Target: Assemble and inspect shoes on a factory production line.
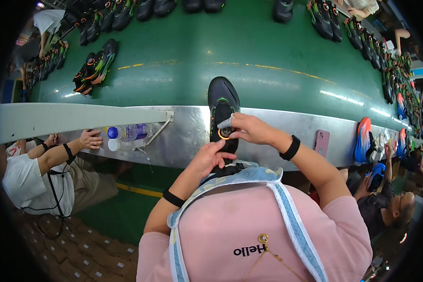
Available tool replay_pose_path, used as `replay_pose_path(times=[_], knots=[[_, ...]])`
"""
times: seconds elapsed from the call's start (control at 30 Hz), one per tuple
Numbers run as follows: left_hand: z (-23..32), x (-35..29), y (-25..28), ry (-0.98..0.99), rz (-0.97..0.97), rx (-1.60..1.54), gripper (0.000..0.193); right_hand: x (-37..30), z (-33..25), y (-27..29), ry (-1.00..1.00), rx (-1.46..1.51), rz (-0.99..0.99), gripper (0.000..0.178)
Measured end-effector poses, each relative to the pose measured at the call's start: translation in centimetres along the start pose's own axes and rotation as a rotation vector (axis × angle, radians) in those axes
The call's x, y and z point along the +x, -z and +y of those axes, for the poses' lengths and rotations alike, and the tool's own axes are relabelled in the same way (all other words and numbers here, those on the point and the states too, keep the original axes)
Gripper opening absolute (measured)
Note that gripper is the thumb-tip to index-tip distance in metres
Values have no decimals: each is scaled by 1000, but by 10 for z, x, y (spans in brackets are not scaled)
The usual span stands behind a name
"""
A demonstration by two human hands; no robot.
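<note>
A black shoe (223,94) with green trim lies in front of me, its toe on the green belt and its heel toward me over the metal ledge. An orange ring (223,135) surrounds a round part on its upper. My right hand (254,129) pinches a small grey cloth (225,123) against the shoe, just beside that ring. At the heel end, my left hand (205,159) has its thumb stretched up near the ring. Its other fingers are apart from the thumb and reach across by the heel. The shoe's underside and part of its heel are hidden.
A pale beam (84,121) crosses the ledge at left, near plastic bottles (129,132) and a co-worker's hand (90,139). On my right lie a pink phone (321,142) and a red-blue shoe (363,141). More black shoes (96,66) stand across the green belt (174,80).
</note>
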State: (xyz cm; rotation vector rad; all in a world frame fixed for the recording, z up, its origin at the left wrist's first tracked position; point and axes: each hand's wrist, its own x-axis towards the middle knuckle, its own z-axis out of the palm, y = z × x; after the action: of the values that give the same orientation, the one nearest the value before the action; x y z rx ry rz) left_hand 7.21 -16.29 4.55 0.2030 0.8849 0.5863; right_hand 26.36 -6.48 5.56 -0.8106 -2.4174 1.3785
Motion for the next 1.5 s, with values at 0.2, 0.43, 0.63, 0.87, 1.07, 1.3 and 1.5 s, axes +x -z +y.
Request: replay_pose_path(times=[0.2,0.43,0.63,0.87,1.07,1.3,1.5], knots=[[-10,8,-1,-142,78,-1,29,4,2,0,47,-146,27,22],[-12,6,-11,-134,127,98,27,-5,-24,-38,-119,-401,392,30],[-13,4,-7,-145,124,21,19,2,-11,-3,23,-197,173,28],[-16,1,-10,-181,170,87,25,-1,-23,-32,39,-410,280,23],[-16,5,-6,-201,135,94,25,9,-12,-11,-72,-265,182,30],[-17,-1,-8,-195,121,48,22,14,-7,-5,76,-255,0,24],[-25,-6,-8,-201,99,-14,21,-2,-13,-14,71,-120,134,25]])
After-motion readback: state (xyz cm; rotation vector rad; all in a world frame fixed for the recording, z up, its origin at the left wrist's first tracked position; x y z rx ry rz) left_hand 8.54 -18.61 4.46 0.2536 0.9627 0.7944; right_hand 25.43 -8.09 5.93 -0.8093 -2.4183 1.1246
